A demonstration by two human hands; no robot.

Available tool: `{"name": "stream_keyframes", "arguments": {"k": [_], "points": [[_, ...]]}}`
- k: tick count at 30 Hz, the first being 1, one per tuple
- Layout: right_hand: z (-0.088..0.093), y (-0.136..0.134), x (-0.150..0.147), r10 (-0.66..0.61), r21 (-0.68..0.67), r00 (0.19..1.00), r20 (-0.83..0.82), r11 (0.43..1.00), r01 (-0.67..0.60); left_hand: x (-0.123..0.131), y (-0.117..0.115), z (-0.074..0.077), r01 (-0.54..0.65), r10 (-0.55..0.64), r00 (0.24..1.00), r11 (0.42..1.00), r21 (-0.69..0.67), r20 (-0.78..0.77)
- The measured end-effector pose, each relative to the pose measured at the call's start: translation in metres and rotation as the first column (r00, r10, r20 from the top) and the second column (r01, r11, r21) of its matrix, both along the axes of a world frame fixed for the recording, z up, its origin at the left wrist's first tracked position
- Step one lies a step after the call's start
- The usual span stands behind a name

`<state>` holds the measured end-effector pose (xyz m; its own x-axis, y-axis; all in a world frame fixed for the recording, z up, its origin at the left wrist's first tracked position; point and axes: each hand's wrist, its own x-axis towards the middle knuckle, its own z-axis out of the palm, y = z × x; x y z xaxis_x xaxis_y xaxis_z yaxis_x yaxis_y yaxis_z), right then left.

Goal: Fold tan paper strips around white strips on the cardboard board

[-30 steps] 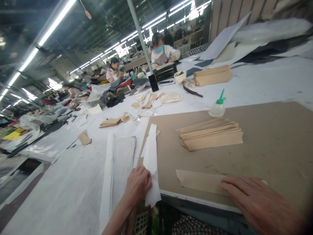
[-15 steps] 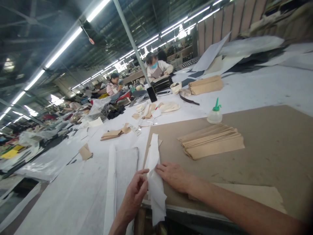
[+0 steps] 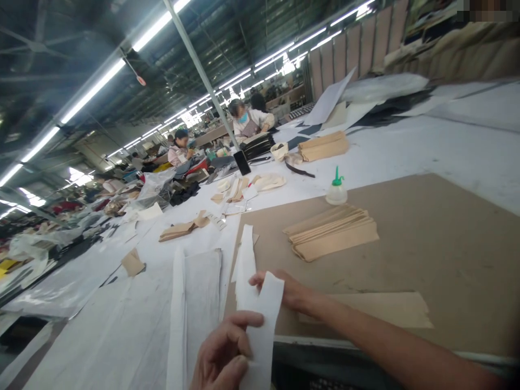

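Note:
A white strip point(image 3: 264, 330), like paper or thin fabric, stands raised at the front edge of the brown board point(image 3: 422, 244). My left hand point(image 3: 227, 346) is closed on its lower part, index finger laid across it. Behind the strip's upper end is my right hand point(image 3: 288, 290). Its bent fingertips show at the strip's left side, over more white strips point(image 3: 246, 254) lying on the board's left edge; the rest of its fingers are hidden. A fanned stack of tan strips point(image 3: 333, 233) lies farther back on the board. One tan piece point(image 3: 377, 309) lies beneath my right forearm.
A glue bottle with a green nozzle point(image 3: 337, 189) stands at the board's back edge. Long white sheets point(image 3: 199, 303) lie to the left. Farther off are tan bundles point(image 3: 325, 146), a phone point(image 3: 242, 162) by a pole, and co-workers point(image 3: 247, 122) at the table.
My left hand has come nearer and lower, lifting the white strip upright. My right hand's fingers, flat on the strips before, are now bent behind it. The view has shifted slightly right.

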<state>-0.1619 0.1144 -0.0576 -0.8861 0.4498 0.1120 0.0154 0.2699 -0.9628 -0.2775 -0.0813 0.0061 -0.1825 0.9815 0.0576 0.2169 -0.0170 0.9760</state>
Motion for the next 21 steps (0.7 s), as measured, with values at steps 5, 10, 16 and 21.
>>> {"name": "stream_keyframes", "arguments": {"k": [5,10,16,21], "points": [[0.006,-0.013,0.098,0.057,-0.632,0.998,-0.041,0.772,-0.070,0.033,0.006,-0.016,0.149,-0.148,0.986,0.989,0.004,-0.071],[0.007,-0.021,0.183,-0.082,-0.821,0.997,0.009,0.569,0.055,0.068,0.031,-0.031,0.365,-0.361,0.918,0.931,-0.011,-0.161],[0.000,-0.036,0.249,-0.203,-0.642,0.962,0.185,0.716,0.274,0.113,0.048,-0.051,0.428,-0.383,0.903,0.847,-0.315,0.196],[-0.013,-0.055,0.297,-0.224,-0.601,0.932,0.285,0.715,0.356,0.128,0.048,-0.073,0.553,-0.487,0.828,0.633,-0.542,0.278]]}}
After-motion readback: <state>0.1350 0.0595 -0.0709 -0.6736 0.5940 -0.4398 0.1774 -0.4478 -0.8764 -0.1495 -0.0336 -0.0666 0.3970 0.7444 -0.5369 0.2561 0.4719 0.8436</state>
